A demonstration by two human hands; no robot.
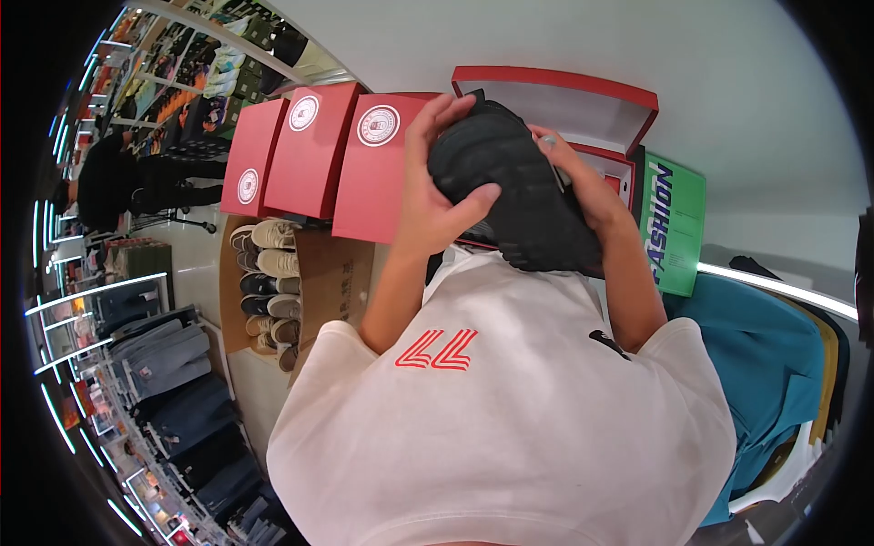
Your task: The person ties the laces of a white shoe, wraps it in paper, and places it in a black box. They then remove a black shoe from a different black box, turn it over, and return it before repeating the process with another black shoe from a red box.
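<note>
Left hand: the left hand (pixel 428 196) wraps around the end of a black shoe (pixel 514 182), thumb pressed across its upper and fingers curled over the top edge.
Right hand: the right hand (pixel 583 187) clasps the shoe's other side. One finger shows at the top, and the rest are hidden behind the shoe.
Shoe: it is held in the air between both hands, in front of the chest and just before an open red box (pixel 583 100). Its dark surface shows little detail, and its lower end is lost against the white shirt (pixel 510 428).
Open box: the lid stands up, and the inside is mostly screened by the shoe and the right hand.
Closed boxes: three red boxes (pixel 314 146) with round white seals stand side by side to the left. The print on the seals is too small to read.
Below them: a cardboard carton (pixel 337 273) holds rows of pale and dark shoes, partly covered by the red boxes.
Right side: a green sign (pixel 674 218) reads "FASHION", cut off behind the forearm. Teal clothing (pixel 765 364) hangs beneath it.
Far left: racks of jeans (pixel 173 364) and a person in dark clothes (pixel 100 182) appear bent and small at the lens edge.
</note>
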